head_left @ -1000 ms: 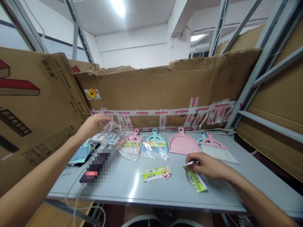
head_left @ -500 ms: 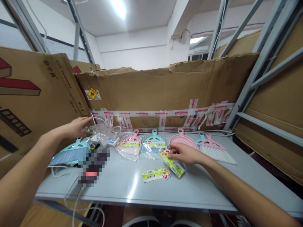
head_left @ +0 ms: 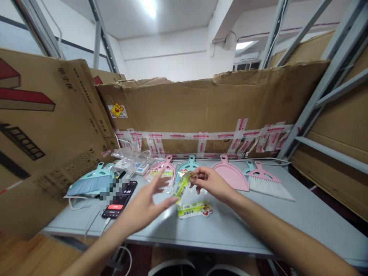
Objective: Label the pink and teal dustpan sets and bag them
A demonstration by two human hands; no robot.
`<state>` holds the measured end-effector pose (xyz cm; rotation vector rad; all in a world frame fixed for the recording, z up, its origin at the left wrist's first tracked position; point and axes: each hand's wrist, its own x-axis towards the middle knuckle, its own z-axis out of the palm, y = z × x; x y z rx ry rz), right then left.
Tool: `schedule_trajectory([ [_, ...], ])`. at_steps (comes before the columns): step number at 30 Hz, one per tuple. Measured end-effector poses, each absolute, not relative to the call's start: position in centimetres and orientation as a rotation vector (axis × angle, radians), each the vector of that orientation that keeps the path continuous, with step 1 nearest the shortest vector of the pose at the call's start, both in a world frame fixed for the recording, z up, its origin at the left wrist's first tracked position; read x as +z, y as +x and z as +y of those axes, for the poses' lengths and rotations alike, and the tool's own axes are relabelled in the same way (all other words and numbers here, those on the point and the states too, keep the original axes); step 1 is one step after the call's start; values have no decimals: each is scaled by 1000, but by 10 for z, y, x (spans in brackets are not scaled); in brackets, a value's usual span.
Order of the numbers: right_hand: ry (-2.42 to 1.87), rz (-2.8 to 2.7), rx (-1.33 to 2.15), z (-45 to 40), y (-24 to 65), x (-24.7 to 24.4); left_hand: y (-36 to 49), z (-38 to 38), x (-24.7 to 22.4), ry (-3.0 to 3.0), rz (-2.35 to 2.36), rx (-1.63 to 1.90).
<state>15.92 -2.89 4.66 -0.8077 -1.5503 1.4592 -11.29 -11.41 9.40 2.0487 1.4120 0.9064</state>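
Between the thumb and fingers of my right hand (head_left: 211,183) is a green and yellow printed card label (head_left: 181,190), lifted off the table and slightly bent. My left hand (head_left: 149,201) is open, fingers spread, just left of that label; whether its thumb touches the label's edge I cannot tell. A second card label (head_left: 194,209) lies flat on the table below. Behind my hands, a pink dustpan set (head_left: 169,160) and a teal dustpan set (head_left: 191,160) lie in clear plastic bags. A bare pink dustpan (head_left: 231,176) sits to the right of them.
At the right lie a white-bristled pink brush (head_left: 268,183) and a teal piece. Left are teal brushes (head_left: 93,180), a phone (head_left: 122,201) on a cable, a power strip (head_left: 123,165) and crumpled plastic. A taped cardboard wall (head_left: 184,115) closes the back of the grey table (head_left: 244,234).
My left hand has come from the plastic at the back left to beside the label. My right hand has raised the label and turned it, moving slightly left.
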Motion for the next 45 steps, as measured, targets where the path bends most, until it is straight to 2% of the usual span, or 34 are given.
schedule_trajectory([
  [4, -826, -1289, 1608, -52, 167, 28, -74, -85, 35, 1637, 1194, 814],
  [9, -1144, -1631, 1575, -65, 209, 0, -74, -59, 10, 1641, 1206, 670],
  [11, -1238, -1781, 1403, -60, 226, -5, -80, -59, 10, 1754, 1252, 508],
  [15, -1299, -1935, 833, -31, 243, 4, -83, -72, 19, 2118, 1548, 306],
  [20, -1267, -2147, 473, 29, 228, 31, -79, -76, 45, 2393, 1877, 75],
  [23, -1388, -2168, 385, 72, 207, 38, -76, -59, 66, 2451, 1972, 194],
  [29, -1545, -2157, 433, 140, 173, 24, -64, -19, 93, 2409, 1921, 578],
  [39, -1753, -1849, 528, 166, 136, -7, -81, -11, 42, 2294, 1759, 719],
  [45, -1751, -1696, 716, 169, 131, 6, -103, -12, 32, 2140, 1629, 927],
])
